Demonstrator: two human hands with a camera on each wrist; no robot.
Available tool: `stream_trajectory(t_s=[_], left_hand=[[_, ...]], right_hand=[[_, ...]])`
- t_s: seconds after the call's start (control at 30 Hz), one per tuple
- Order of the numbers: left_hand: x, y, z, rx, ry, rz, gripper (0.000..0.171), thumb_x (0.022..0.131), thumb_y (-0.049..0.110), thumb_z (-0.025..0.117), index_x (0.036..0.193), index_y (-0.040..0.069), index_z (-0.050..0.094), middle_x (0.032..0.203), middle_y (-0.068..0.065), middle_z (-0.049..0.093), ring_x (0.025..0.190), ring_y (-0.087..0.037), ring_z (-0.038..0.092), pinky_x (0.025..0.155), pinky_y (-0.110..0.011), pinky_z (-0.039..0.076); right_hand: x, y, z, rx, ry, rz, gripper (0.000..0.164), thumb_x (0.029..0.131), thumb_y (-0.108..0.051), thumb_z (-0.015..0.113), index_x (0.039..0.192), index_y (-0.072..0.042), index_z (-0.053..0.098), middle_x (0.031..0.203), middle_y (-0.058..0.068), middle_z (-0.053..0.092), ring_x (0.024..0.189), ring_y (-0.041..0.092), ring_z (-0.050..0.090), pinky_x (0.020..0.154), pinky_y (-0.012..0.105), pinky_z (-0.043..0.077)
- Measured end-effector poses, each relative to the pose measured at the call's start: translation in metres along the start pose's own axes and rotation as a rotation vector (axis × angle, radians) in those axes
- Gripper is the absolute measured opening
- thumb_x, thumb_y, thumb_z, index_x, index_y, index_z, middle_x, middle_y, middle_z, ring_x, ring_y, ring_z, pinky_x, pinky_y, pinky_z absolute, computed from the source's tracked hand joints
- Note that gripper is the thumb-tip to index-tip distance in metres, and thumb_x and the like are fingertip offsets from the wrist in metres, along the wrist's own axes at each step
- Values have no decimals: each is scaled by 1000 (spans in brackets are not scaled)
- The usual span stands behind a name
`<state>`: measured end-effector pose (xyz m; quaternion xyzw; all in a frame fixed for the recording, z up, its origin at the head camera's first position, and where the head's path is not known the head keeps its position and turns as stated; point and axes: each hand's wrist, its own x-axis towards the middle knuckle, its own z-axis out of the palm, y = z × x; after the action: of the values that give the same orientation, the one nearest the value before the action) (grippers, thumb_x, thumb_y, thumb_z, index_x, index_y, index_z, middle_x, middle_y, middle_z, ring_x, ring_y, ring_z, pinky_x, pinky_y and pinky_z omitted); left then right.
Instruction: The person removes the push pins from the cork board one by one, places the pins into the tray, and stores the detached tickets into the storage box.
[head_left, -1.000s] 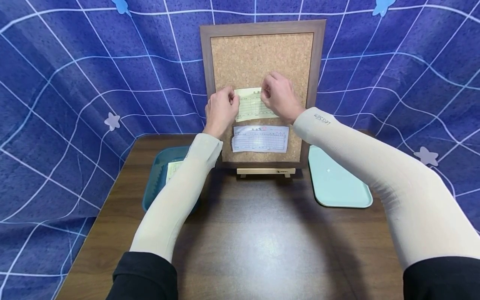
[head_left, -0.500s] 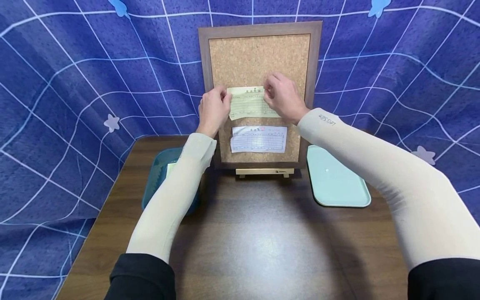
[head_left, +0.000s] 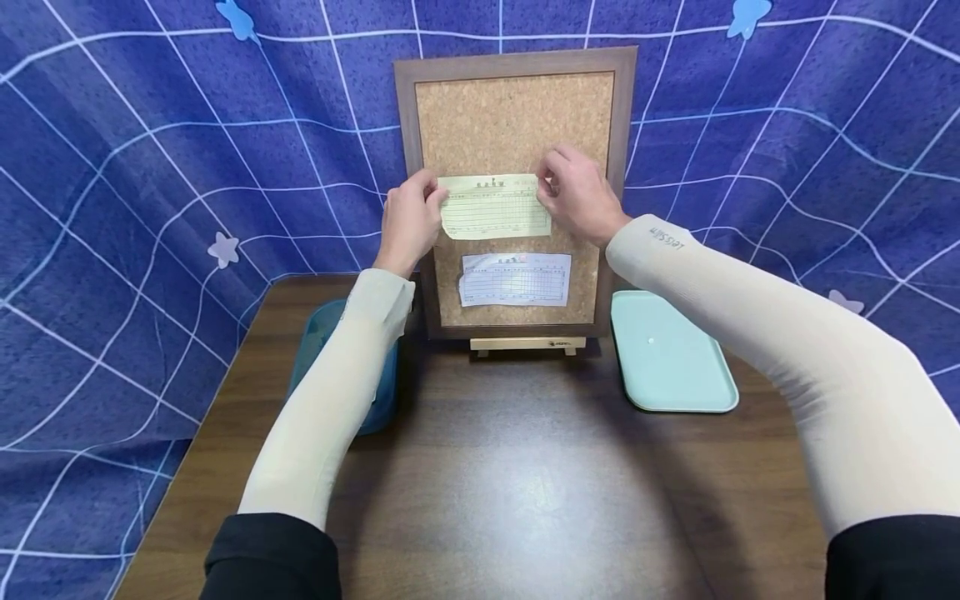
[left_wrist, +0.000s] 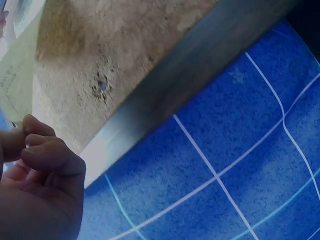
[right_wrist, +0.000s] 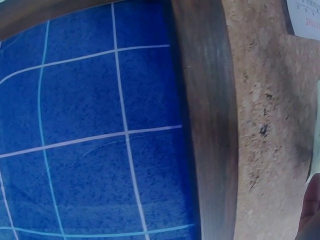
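Yellow slip [head_left: 491, 208] shifted L; L hand [head_left: 408, 218] & R hand [head_left: 579, 192] pinch its ends (bluish slip [head_left: 514, 283] below).

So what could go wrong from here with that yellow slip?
The yellow slip could tear or crease if the left hand and right hand, pinching opposite sides, pull unevenly. It may end up misaligned: in the head view, its left edge sits further left than that of the white slip below. Pressing hard might shift the corkboard, apparently resting on a wooden stand.
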<state>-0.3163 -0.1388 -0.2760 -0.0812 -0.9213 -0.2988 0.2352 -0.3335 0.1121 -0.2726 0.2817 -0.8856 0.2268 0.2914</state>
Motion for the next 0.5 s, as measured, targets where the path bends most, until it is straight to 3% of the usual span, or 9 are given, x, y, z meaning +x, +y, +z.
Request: stream_trajectory(t_s=[0.3, 0.5], left_hand=[[-2, -9, -9, -49, -35, 59, 19, 96, 26, 54, 92, 8, 55, 81, -4, 62, 70, -20, 52, 64, -33, 39], [-3, -14, -14, -85, -7, 94, 19, 96, 24, 55, 91, 5, 56, 81, -7, 62, 70, -20, 52, 64, -31, 38]], right_hand=[[-6, 13, -9, 0, 43, -54, 6, 79, 2, 57, 83, -4, 57, 87, 7, 53, 83, 20, 54, 75, 33, 45], [-11, 19, -15, -20, 40, -42, 6, 78, 2, 58, 83, -3, 58, 87, 9, 54, 82, 22, 55, 74, 34, 45]])
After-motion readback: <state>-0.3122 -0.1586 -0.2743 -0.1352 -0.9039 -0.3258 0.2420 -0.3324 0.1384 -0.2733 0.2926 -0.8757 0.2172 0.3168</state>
